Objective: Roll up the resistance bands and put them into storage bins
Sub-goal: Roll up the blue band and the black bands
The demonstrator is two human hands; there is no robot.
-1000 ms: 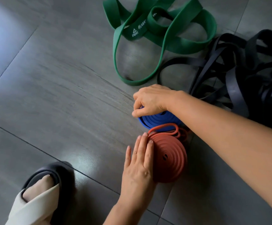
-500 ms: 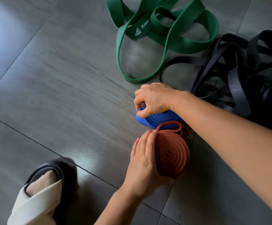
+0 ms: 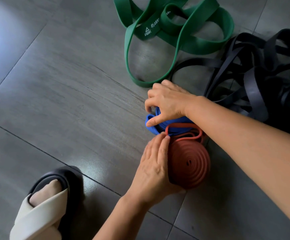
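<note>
Pinches the blue band (image 3: pixel 152 130) with the right hand (image 3: pixel 168 103), thumb and forefinger curled on its outer turns, the rest of the coil hidden under palm and wrist. Lays the left hand (image 3: pixel 154 167) against the left rim of the orange roll (image 3: pixel 190 163), fingers straight and together, thumb out of sight beneath it; cannot tell whether it hooks under.

Finds both coils on the floor (image 3: pixel 62 92), touching, blue beyond orange, with the orange tail loop (image 3: pixel 191 135) lying across the blue coil's near edge. Shows the orange spiral face tipped up, so its winding axis points up and a little right, away from the left hand. Puts each hand on the left flank of its own coil, the right forearm crossing just right of the orange roll.

Probably calls for lifting the two coils apart without snagging that tail. Leaves the green band (image 3: pixel 146 32) and the black bands (image 3: pixel 255 90) loose and unrolled farther off. Shows no storage bin.
</note>
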